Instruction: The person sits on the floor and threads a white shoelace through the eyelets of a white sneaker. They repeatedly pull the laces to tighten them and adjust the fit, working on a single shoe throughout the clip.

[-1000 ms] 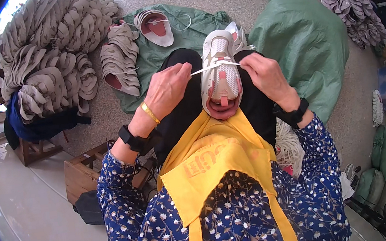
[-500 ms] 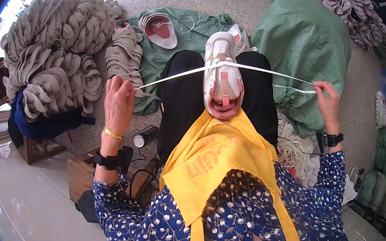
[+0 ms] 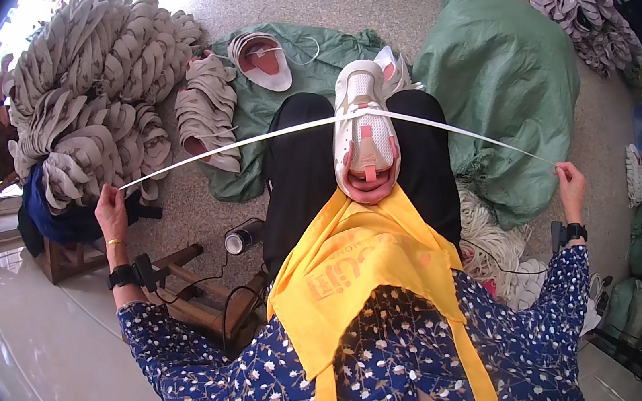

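A white and pink sneaker upper [image 3: 365,134] rests between my knees, its pink-lined opening toward me. A flat white shoelace [image 3: 248,140] runs through it near the far end of the tongue and stretches out to both sides. My left hand [image 3: 111,212] pinches one end, far out to the left beside the grey bundles. At the right, my right hand [image 3: 570,184] pinches the other end, near the green sack. Both lengths of lace look taut. A second shoe part lies just beyond the upper, partly hidden by it.
Large bundles of grey shoe uppers [image 3: 96,60] are heaped at the left. A loose upper [image 3: 260,61] lies on green sacking ahead. A full green sack [image 3: 498,96] stands at the right, with a pile of white laces [image 3: 491,231] nearer me. A wooden stool [image 3: 208,300] is at my left.
Both hands have moved outward, the left much farther. The lace is now drawn out longer on each side, and the loose loop by my right hand is gone.
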The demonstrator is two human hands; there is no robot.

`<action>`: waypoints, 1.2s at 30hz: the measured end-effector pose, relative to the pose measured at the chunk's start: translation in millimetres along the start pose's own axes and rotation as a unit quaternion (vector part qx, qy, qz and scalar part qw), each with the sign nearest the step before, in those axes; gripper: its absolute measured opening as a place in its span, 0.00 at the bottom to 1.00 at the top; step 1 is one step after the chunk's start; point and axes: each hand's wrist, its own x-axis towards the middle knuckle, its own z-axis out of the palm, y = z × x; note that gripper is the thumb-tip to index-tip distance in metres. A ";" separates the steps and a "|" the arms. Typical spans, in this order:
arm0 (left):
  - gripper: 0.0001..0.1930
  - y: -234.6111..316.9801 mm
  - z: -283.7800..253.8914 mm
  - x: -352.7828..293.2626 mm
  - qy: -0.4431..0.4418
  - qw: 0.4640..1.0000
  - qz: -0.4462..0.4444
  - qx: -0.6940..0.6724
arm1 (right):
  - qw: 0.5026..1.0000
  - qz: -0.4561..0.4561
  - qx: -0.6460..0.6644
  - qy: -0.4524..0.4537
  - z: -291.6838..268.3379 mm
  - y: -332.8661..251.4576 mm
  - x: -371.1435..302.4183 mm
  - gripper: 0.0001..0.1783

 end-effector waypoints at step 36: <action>0.07 352.6 99.8 -73.0 -0.324 0.855 0.063 -0.399 | 0.929 -0.339 0.081 -0.127 145.8 -359.5 -1.6 0.12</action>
